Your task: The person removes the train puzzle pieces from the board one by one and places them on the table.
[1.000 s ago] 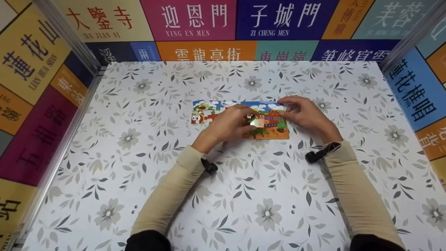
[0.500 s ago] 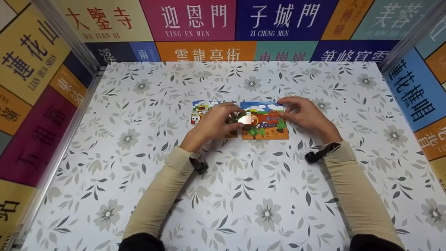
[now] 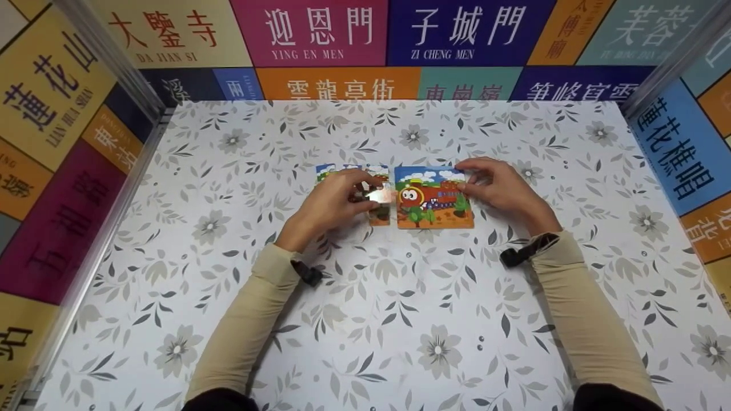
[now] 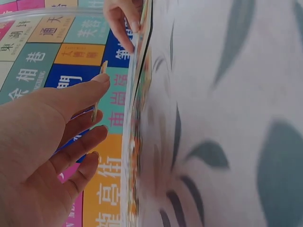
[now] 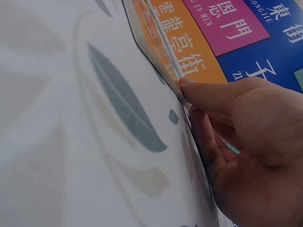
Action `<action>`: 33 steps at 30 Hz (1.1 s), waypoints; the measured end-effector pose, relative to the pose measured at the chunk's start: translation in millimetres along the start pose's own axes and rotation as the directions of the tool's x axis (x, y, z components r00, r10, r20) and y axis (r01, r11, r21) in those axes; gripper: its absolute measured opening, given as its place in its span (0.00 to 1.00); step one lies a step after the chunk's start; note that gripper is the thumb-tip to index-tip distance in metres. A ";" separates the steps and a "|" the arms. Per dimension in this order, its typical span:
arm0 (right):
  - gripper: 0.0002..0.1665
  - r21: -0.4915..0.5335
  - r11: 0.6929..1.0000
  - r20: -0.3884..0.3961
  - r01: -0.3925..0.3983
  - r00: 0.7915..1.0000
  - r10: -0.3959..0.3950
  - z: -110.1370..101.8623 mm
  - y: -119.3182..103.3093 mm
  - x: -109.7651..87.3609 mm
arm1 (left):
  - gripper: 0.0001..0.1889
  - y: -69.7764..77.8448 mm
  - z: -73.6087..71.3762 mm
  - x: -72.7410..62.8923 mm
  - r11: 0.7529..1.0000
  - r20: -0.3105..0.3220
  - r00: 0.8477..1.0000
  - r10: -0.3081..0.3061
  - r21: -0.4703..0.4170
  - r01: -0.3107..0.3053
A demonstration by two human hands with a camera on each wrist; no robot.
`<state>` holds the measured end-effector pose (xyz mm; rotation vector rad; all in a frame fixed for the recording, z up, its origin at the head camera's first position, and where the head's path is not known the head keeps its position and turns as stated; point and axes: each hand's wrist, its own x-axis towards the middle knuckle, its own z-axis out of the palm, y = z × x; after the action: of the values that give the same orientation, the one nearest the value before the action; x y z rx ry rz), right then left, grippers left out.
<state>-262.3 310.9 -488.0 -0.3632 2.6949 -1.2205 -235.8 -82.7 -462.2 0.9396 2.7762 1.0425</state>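
Observation:
My left hand (image 3: pixel 325 202) pinches a small puzzle piece (image 3: pixel 381 197) between thumb and fingers, and glare whitens its face. In the left wrist view this piece (image 4: pixel 96 109) shows as a thin edge, raised off the table. Partly beneath that hand lie other puzzle pieces (image 3: pixel 379 217), with blue sky and orange ground printed on them. To their right is a square train picture puzzle (image 3: pixel 428 194), showing a red engine with eyes. My right hand (image 3: pixel 505 185) holds its upper right edge. From the right wrist, the thumb (image 5: pixel 203 94) rests at the puzzle's rim.
A white tablecloth (image 3: pixel 437 308) with grey flowers and leaves covers the table. Colourful printed panels (image 3: pixel 320 34) with large characters stand along the back and both sides.
My left hand has moved left with the pinched puzzle piece, from over the train picture to over the pieces beside it. The engine's face is now uncovered. My right hand has stayed put.

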 end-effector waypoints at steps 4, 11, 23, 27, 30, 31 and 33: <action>0.28 0.001 1.000 0.004 -0.002 1.000 0.002 -0.5 -0.2 -0.4 | 0.20 -5.9 -2.6 -6.9 1.000 0.002 1.000 -0.018 0.010 0.018; 0.28 -0.006 1.000 0.005 -0.003 1.000 0.003 -0.6 -0.4 -1.1 | 0.25 -13.7 -7.1 -20.5 0.998 -0.007 1.000 -0.022 0.063 0.022; 0.28 -0.007 0.999 -0.002 -0.036 0.999 0.036 -0.2 -2.5 -4.3 | 0.23 -23.1 -13.7 -34.3 0.999 0.077 0.997 0.002 0.033 -0.004; 0.28 -0.010 0.999 0.000 -0.033 0.999 0.033 0.0 -0.9 -3.0 | 0.22 -24.2 -15.0 -36.0 1.000 0.123 0.992 -0.002 0.031 -0.002; 0.28 -0.013 0.999 0.001 -0.034 0.999 0.034 -0.1 -0.1 -2.2 | 0.22 -25.0 -15.7 -37.1 1.000 0.150 0.989 -0.001 0.030 -0.004; 0.28 -0.013 0.999 0.001 -0.037 0.999 0.037 -0.1 -0.1 -2.1 | 0.21 -25.3 -15.9 -37.5 1.000 0.157 0.988 0.000 0.027 -0.005; 0.28 -0.012 0.999 0.001 -0.038 0.999 0.038 -0.4 0.0 -1.8 | 0.21 -26.6 -16.3 -38.0 1.000 0.169 0.986 0.005 0.013 -0.007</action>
<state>-260.7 311.7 -487.7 -0.3128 2.6962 -1.1933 -222.5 -128.9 -472.4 0.9885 2.6471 0.9003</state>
